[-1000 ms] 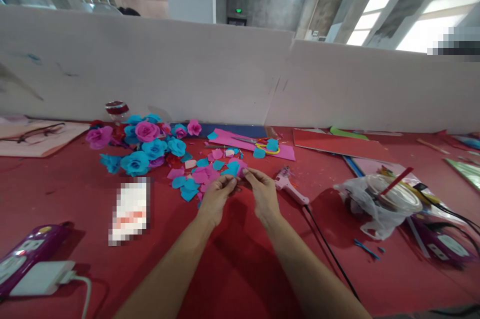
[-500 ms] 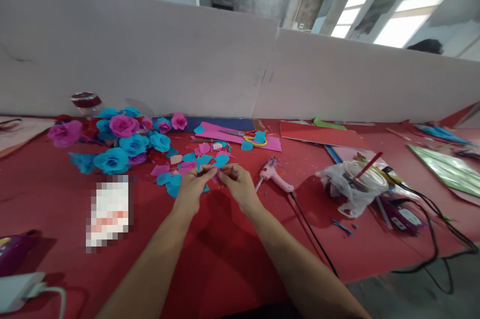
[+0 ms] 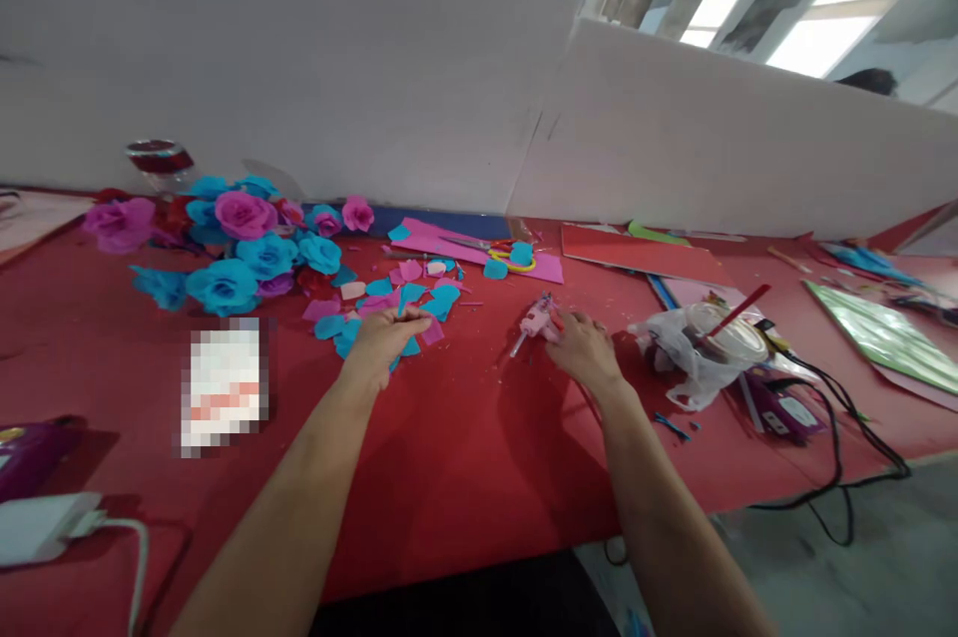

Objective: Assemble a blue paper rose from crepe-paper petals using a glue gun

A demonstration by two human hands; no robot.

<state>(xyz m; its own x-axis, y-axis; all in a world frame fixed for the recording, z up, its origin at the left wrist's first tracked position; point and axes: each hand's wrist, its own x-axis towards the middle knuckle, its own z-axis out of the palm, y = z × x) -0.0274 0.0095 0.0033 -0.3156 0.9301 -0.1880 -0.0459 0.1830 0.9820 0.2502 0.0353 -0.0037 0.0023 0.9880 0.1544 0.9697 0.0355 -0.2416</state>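
Pink plastic glue gun [image 3: 533, 320] on the red table [image 3: 464, 447]: your right hand [image 3: 585, 349] seems closed on its handle; left of it, your left hand [image 3: 383, 337] curls over blue paper petals [image 3: 443, 301], grip unclear.

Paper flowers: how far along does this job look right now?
Done: a cluster of finished blue and pink flowers at back left. In hand: the left hand rests curled over loose petals, and the right hand lies on the handle of the glue gun. Left: many cut petals lie unassembled, and a pink sheet lies under the scissors.
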